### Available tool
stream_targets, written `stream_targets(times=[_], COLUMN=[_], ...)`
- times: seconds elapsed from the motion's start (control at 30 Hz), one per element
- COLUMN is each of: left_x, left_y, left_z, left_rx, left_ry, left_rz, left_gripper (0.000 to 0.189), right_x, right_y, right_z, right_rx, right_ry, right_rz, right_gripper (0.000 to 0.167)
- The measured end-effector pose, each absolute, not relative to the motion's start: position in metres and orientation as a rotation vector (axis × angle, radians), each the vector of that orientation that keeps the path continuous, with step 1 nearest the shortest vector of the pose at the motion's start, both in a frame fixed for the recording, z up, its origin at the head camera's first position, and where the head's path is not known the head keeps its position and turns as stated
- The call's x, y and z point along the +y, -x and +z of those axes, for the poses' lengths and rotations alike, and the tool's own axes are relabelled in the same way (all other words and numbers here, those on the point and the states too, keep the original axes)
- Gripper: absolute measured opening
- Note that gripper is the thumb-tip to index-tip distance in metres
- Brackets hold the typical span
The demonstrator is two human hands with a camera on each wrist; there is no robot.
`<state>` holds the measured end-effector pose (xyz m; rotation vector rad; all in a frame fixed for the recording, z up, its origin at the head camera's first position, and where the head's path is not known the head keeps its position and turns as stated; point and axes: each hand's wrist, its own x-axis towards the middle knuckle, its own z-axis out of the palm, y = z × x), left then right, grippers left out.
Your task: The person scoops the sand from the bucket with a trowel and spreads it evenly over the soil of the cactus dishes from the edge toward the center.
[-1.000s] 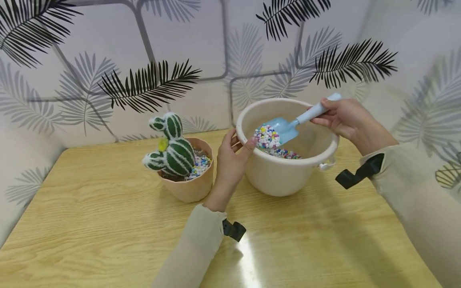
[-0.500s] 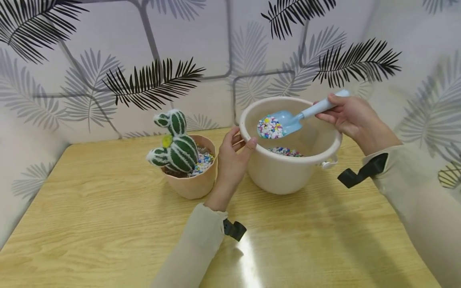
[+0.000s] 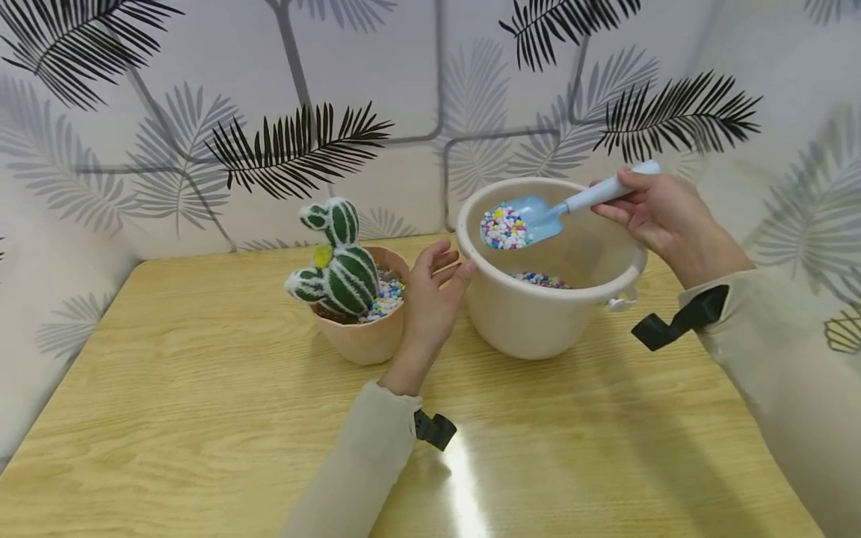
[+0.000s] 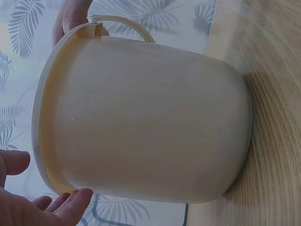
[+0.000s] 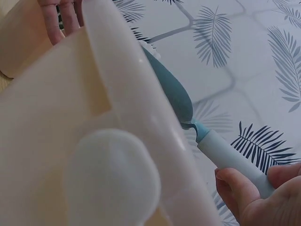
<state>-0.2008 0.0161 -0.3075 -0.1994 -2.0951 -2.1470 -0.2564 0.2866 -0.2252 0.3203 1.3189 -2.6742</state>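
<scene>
Stretching over the table (image 3: 202,418), closest to us, are two beige sleeves, the left sleeve (image 3: 356,456) and the right sleeve (image 3: 767,366), each with a black strap at the cuff. Beyond the cuff, the left hand (image 3: 433,302) sits between pot and bucket, fingers loosely bent and parted from the thumb, with nothing in their grip. They're right up by the rim of the cream bucket (image 3: 525,321); whether a fingertip touches it, I can't tell.

Just left of that hand stands the peach pot (image 3: 366,345), and in it a knitted-looking green cactus (image 3: 350,280) leans left, a yellow flower (image 3: 323,255) on its side and colourful pebbles (image 3: 388,297) at its base.

Now the bucket's opening, and here's the blue trowel (image 3: 548,224)! The right hand (image 3: 662,213) has its pale handle pinched between thumb and fingers, the grip closed, the handle's end poking up past them. The blade points left, away from those fingers, over the opening, bearing a heap of pastel pebbles (image 3: 504,228). Below it, more pebbles (image 3: 541,280) lie inside the bucket.

Furthest back, the leaf-patterned wall (image 3: 377,67) fills the background.
</scene>
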Motion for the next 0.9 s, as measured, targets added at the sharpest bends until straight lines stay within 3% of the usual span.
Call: stream_targets(times=[0.9], left_x=[-0.026], left_y=[0.181], left_z=[-0.323], left_rx=[-2.185], left_ry=[0.191], left_rz=[-2.005], left_gripper=[0.039], right_x=[0.250], right_y=[0.250], right_z=[-0.223], right_rx=[1.250], right_ry=[-0.170], right_rz=[-2.724], right_gripper=[0.008])
